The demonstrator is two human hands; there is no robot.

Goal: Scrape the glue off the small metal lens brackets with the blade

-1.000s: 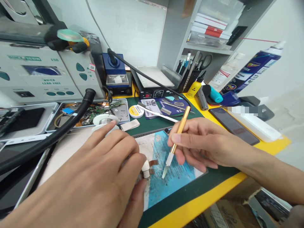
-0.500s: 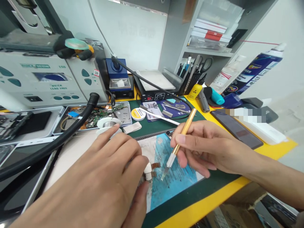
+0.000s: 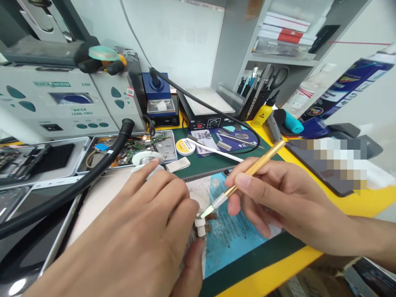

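— So where does it stand?

— Left hand point(image 3: 130, 231) lies flat on the blue mat point(image 3: 238, 243), thumb and fingertips pinched shut on a small white part point(image 3: 200, 225) with a brown flex tail. It sits at the mat's near-left edge, mostly hidden under the fingers.

— And the right?

— Right hand point(image 3: 278, 202) is closed on a gold-handled knife point(image 3: 247, 175), held like a pen. The blade tip sits right at the top of the part, beside the left fingertips. Whether it touches, I cannot tell.

— Risk?

— I'd say a slip. The blade points toward the left fingers; if it skids off the small part it could nick one.

— The part itself?

— The flex looks thin. Too much push, or a twist, could tear or cut it. And the hold is only a fingertip pinch, so prying could flick the part loose across the mat.

— Anything nearby?

— A black hose point(image 3: 77, 185) crosses the bench to the left, well apart from the hands. A solder spool point(image 3: 145, 159) stands just beyond the left fingers; a jerk forward might knock it.
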